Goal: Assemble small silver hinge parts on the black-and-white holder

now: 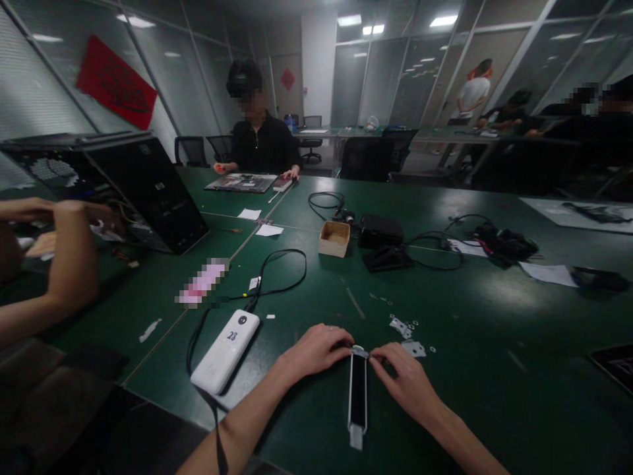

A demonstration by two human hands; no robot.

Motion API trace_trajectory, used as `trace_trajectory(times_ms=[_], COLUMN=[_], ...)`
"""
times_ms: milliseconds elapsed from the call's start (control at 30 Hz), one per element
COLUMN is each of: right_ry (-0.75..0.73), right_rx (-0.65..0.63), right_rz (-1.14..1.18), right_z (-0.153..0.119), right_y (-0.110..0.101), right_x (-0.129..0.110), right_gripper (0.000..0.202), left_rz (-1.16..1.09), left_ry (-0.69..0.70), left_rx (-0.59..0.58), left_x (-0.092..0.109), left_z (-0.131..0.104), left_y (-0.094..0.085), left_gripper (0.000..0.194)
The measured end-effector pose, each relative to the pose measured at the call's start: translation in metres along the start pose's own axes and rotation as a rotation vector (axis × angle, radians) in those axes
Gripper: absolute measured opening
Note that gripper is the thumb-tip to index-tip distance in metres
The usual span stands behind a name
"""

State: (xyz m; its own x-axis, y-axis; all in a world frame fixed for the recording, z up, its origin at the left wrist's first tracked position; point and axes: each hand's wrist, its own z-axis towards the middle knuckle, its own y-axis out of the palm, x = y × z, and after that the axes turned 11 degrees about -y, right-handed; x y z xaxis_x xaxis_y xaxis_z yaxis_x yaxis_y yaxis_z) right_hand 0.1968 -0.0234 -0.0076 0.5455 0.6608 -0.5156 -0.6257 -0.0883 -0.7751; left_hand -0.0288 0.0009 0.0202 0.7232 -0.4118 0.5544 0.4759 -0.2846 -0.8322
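Observation:
A long narrow black-and-silver piece (pixel 359 389) lies on the green table in front of me, with a pale flat tab at its near end. My left hand (pixel 324 349) pinches the far end of this piece from the left, fingers closed. From the right, my right hand (pixel 403 376) has thumb and fingertips closed at the same end's corner; anything small between them is too small to make out. Just beyond the right hand lie small metal plates (pixel 414 348) and several tiny rings.
A white power bank (pixel 227 353) with a cable lies left of my forearm. Farther off stand a small open box (pixel 334 239) and a black device (pixel 380 231) with cables. A black computer case (pixel 148 191) is at left, with another person's arms beside it. Someone sits opposite.

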Motion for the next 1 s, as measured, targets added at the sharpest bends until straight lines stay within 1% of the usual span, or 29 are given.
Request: trace_trajectory(times_ms=[167, 533, 667, 767, 833, 933, 1000], right_ry=[-0.01, -0.014, -0.067, -0.123, -0.124, -0.034, 0.073], right_rx=[0.011, 0.006, 0.011, 0.006, 0.034, 0.05, -0.017], right_rz=[0.005, 0.001, -0.016, -0.038, -0.075, -0.159, -0.216], right_z=[0.001, 0.001, 0.002, 0.003, 0.004, 0.008, 0.012], right_y=[-0.001, -0.001, -0.002, -0.011, -0.021, -0.041, -0.053], right_x=[-0.001, -0.002, -0.002, 0.003, 0.012, 0.032, 0.047], right_gripper=[0.024, 0.025, 0.026, 0.025, 0.024, 0.027, 0.031], left_rz=[0.025, 0.047, 0.058, 0.061, 0.063, 0.069, 0.075], left_ry=[-0.003, 0.018, 0.001, -0.006, -0.014, -0.018, -0.009], left_rx=[-0.002, -0.011, -0.016, -0.026, -0.035, -0.034, -0.035], left_x=[0.001, 0.001, 0.002, 0.002, 0.003, 0.004, 0.004], left_z=[-0.001, -0.001, -0.001, -0.001, -0.001, -0.002, -0.002], left_y=[-0.002, 0.001, 0.001, -0.001, -0.003, -0.005, -0.005], left_gripper=[0.017, 0.015, 0.015, 0.015, 0.016, 0.017, 0.017])
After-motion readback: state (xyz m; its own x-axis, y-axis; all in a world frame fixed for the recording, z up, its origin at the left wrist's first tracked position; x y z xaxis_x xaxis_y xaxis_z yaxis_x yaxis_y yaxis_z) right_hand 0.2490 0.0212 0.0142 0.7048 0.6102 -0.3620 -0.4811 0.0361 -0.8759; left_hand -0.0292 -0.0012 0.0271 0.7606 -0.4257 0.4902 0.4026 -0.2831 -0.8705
